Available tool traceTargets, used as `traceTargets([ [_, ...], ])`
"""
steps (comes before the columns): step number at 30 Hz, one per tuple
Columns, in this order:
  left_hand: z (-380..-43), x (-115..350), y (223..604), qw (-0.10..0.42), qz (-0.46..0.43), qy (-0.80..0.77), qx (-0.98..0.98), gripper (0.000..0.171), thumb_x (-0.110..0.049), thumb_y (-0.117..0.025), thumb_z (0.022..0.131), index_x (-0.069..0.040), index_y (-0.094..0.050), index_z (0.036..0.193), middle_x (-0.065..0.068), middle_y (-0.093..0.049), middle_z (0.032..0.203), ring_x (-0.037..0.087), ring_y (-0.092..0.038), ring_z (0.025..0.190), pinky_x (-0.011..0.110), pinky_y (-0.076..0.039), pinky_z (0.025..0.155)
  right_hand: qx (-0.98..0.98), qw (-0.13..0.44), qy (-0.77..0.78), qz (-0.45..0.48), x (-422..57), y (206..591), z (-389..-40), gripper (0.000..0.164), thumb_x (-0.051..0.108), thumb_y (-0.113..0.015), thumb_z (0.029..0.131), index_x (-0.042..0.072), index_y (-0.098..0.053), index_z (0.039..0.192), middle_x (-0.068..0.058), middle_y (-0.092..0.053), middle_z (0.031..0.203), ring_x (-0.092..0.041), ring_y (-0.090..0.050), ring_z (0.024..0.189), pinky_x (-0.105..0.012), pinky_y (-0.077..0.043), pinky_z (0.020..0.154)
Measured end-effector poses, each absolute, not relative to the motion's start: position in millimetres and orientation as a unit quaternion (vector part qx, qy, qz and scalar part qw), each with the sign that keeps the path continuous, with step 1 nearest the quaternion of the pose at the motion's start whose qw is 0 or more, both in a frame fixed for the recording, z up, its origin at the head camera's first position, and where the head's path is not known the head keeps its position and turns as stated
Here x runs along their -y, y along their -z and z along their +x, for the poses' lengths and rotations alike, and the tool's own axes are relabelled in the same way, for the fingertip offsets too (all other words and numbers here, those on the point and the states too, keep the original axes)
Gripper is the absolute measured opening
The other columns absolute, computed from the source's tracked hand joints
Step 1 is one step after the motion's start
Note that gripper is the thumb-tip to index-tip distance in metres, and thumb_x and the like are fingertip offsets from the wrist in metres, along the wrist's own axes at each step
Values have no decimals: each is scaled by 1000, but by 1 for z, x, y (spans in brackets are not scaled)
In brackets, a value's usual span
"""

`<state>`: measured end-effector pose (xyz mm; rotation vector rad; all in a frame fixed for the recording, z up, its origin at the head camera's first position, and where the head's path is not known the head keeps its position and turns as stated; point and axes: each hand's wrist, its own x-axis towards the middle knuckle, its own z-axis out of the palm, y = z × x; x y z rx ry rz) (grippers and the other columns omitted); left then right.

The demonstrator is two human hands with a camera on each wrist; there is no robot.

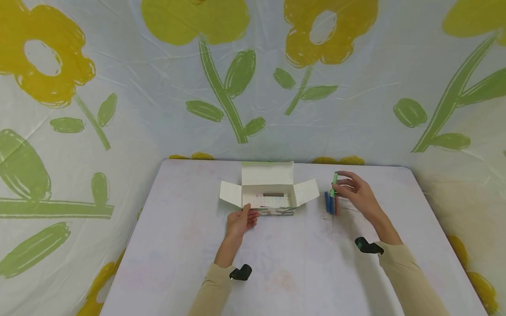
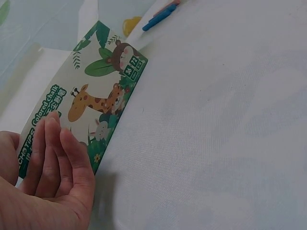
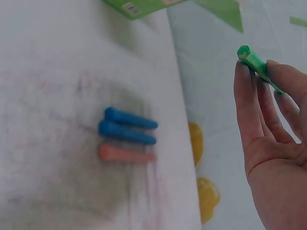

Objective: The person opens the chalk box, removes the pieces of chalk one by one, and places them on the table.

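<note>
Filling the foreground: pale tabletop (image 1: 292, 263), whitish, with faint pink and bluish smudges. Two beige sleeves (image 1: 212, 289) stretch over it, a small black device (image 1: 241, 273) at each cuff. Left hand (image 1: 238, 223) grips the front wall of a carton (image 1: 276, 212), thumb over the rim, fingers against the animal print outside (lettering there reads "Colored Chalk", seen from the left wrist). Carton sits upright on the table, flaps (image 1: 267, 173) spread to the back and both sides; a brownish stick (image 1: 273, 194) lies inside, the rest of the contents too small to tell. Right of the carton, apart from it, two blue sticks (image 1: 332, 207) and a pinkish stick (image 1: 337, 207) lie side by side, the surface round them rubbed with pinkish marks. Right hand (image 1: 359, 194) pinches a green stick (image 1: 334, 186) between thumb and fingertips, held up above the table near that row. Beyond: the table's far edge, straight, with rounded corners. Past it, white creased sheeting (image 1: 158, 101) rises at the back and along both sides, printed with large yellow flowers (image 1: 344, 26), green stems (image 1: 221, 90) and leaves (image 1: 241, 73).
</note>
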<state>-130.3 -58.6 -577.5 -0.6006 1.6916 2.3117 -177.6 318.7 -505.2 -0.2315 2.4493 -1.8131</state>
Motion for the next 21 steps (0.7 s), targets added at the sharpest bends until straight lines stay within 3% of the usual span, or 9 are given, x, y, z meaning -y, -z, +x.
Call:
traceTargets([
  [5, -131, 59, 578, 109, -203, -787, -573, 44, -30, -62, 104, 13, -72, 105, 15, -77, 93, 9, -69, 72, 22, -58, 69, -829, 41, 555, -58, -334, 523, -170, 56, 21, -65, 103, 3, -42, 152, -19, -64, 123, -9, -73, 95, -17, -55, 84],
  [12, -129, 58, 577, 105, -205, -788, -571, 43, -29, -62, 104, 13, -73, 103, 15, -77, 91, 9, -68, 70, 21, -58, 67, -865, 29, 499, -46, -349, 541, -160, 54, 25, -65, 104, 0, -45, 148, -31, -62, 126, 6, -64, 94, -10, -50, 80],
  [14, -129, 58, 577, 104, -205, -788, -572, 43, -28, -62, 104, 13, -73, 103, 15, -77, 91, 9, -68, 70, 21, -58, 67, -872, 30, 486, -44, -353, 547, -159, 53, 24, -64, 104, -1, -46, 147, -32, -62, 125, 1, -65, 96, -10, -50, 79],
  [21, -128, 58, 574, 105, -205, -787, -572, 44, -28, -62, 105, 15, -71, 106, 19, -77, 95, 8, -67, 70, 21, -57, 67, -901, 55, 430, -10, -357, 562, -157, 54, 26, -65, 104, -1, -47, 146, -33, -62, 126, -44, -63, 113, -12, -51, 75],
])
